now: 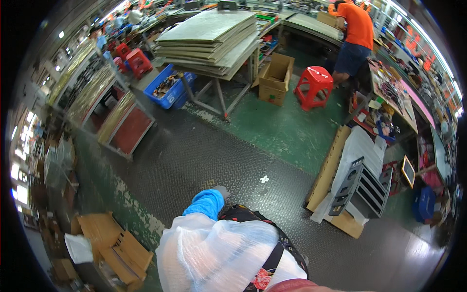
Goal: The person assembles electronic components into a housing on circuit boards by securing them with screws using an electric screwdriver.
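My left hand (222, 191), in what looks like a grey glove, shows just beyond a bright blue sleeve cuff (206, 201). It hangs low beside my body, over the dark textured metal floor plate (194, 155). Its fingers are too small and turned away to make out, and no held thing is visible. My right hand is out of the picture. A sheer white sleeve (199, 243) and a dark floral apron (265, 277) cover my front. A small white scrap (264, 179) lies on the floor plate ahead of the hand.
Ahead, a metal stand carries stacked flat boards (209, 36). Around it are a blue crate (168, 90), an open carton (275, 80) and a red stool (314, 87). To the right, a grey slotted metal frame (362, 190) rests on cardboard. An orange-shirted person (354, 29) bends over a bench.
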`<state>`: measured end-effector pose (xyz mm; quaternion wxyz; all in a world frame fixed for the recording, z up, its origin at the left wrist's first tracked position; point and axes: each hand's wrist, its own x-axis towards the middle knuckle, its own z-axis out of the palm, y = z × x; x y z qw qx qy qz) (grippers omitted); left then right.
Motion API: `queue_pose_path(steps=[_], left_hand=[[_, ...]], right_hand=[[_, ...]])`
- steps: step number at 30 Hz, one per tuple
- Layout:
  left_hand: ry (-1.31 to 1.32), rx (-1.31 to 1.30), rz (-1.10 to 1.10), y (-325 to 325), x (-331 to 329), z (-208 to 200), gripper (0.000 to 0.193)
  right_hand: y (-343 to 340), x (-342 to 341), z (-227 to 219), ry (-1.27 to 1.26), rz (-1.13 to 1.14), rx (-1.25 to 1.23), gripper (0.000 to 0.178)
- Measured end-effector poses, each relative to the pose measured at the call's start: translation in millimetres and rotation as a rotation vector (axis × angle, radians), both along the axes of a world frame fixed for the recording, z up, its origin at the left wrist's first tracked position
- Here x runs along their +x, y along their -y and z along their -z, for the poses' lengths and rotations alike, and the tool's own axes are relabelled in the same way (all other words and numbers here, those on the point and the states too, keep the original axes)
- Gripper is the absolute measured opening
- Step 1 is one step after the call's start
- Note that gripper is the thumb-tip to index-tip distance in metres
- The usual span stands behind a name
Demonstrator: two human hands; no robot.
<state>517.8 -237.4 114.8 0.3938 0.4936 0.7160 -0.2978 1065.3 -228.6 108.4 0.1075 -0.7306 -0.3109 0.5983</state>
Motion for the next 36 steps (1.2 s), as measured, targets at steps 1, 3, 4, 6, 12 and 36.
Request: queue_pose_path(steps=[1, 3, 4, 6, 12, 36], left_hand=[[-0.002, 0.057, 0.019, -21, 5, 26, 0.038], [0.005, 0.137, 0.043, -59, 26, 45, 0.038], [0.006, 0.158, -0.031, -67, 41, 38, 0.038], [0.011, 0.203, -0.144, -66, 63, 17, 0.038], [0.303, 0.474, 0.007, -178, 178, -26, 0.044], [0.329, 0.199, 0.477, -237, 210, 9, 0.045]], right_hand=[[10, 8, 20, 0.118, -0.062, 0.172, 0.010], [15, 20, 44, 0.258, -0.111, 0.357, 0.015], [22, 22, 54, 0.281, -0.198, 0.358, 0.016], [41, 42, 108, 0.321, -0.404, 0.373, 0.018], [63, 79, 133, 0.515, -0.410, 0.113, 0.025], [119, -3, 63, 0.396, 0.189, -0.149, 0.041]])
